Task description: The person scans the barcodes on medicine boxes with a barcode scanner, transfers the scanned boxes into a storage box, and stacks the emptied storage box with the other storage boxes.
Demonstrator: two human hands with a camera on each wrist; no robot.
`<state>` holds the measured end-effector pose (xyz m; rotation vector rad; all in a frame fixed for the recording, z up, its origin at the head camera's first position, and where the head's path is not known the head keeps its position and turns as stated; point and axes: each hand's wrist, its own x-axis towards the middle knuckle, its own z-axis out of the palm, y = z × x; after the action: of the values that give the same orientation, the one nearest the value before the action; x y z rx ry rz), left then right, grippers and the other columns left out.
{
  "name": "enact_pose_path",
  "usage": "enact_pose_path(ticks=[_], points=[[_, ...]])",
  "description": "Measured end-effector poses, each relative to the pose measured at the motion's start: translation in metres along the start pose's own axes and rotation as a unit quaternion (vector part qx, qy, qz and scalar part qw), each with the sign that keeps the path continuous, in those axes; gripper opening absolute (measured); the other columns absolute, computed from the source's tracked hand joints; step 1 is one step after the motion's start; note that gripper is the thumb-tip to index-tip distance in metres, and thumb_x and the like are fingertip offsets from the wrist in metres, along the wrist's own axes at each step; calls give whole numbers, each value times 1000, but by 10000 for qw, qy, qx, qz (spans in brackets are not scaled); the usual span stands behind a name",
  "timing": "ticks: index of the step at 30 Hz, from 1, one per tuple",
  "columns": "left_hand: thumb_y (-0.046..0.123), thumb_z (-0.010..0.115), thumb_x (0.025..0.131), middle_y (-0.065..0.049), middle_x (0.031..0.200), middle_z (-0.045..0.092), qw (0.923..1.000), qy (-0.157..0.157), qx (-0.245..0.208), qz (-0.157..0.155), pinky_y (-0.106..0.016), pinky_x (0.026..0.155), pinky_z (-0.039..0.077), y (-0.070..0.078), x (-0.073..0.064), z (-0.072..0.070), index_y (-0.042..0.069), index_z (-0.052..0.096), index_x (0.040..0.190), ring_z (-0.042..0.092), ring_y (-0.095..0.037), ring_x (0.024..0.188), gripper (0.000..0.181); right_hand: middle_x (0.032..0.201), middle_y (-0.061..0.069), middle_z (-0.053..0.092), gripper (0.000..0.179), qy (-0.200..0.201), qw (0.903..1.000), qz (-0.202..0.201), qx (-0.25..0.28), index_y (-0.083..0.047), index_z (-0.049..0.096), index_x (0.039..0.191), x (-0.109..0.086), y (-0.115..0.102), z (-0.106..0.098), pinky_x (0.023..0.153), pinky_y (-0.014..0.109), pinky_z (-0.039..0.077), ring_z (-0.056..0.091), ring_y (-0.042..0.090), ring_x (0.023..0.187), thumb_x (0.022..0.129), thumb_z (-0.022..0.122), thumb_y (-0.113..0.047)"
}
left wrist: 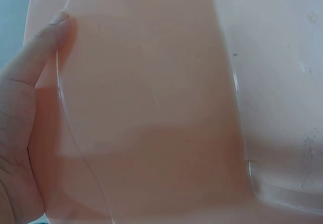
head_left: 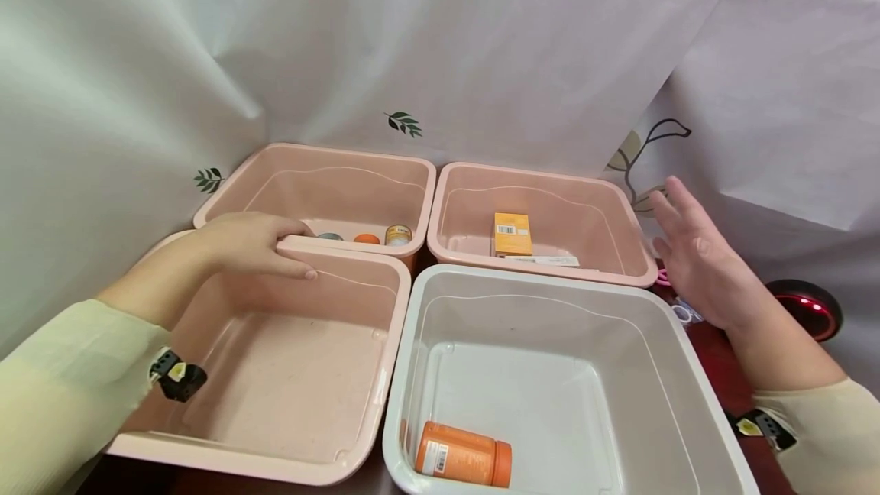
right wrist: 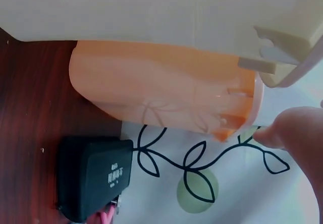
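My left hand [head_left: 250, 243] grips the far rim of the front-left pink bin [head_left: 296, 380], its thumb against the inner wall and its fingers over the rim. In the left wrist view the thumb [left wrist: 50, 42] lies flat on that pink wall. Raised in the air right of the bins, my right hand [head_left: 708, 266] has its fingers extended and holds nothing. It is beside the back-right pink bin [head_left: 550, 201] and the front grey-white bin [head_left: 522, 403]. An orange bottle [head_left: 457, 453] lies on its side inside the grey-white bin.
The back-left pink bin [head_left: 330, 189] contains a yellow-labelled can [head_left: 398, 235] and an orange lid [head_left: 367, 238]. A yellow box [head_left: 512, 234] stands in the back-right bin. Right of the bins are a round black device [head_left: 807, 309] with red lights and a black case [right wrist: 96, 176].
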<state>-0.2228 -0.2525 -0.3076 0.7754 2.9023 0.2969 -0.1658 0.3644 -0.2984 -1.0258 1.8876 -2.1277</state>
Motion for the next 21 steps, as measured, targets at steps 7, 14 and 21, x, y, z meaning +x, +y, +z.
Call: enact_pose_path(ticks=[7,14,21], points=[[70,79,85,0,115,74,10000,-23,21,-24,-59,88,52,-1,2,3,20,71,132,70,-26,104,69,179,2,-8,73,-449,9960,122,-765,-16,5,173,4,-17,-12,125,35,-14,-19,19,161,111,42,-19],[72,78,84,1,115,74,9999,36,143,-30,-57,86,52,0,4,1,25,71,131,70,-25,103,66,175,9,18,63,-867,9908,-1039,68,1,24,166,29,-54,-8,123,31,-8,-1,23,161,105,38,6],[72,78,84,3,112,74,9998,34,177,76,-55,83,52,5,7,1,26,72,129,70,-24,100,64,140,30,62,39,598,9756,-1966,777,23,50,134,51,-62,67,105,40,50,60,37,131,95,41,25]])
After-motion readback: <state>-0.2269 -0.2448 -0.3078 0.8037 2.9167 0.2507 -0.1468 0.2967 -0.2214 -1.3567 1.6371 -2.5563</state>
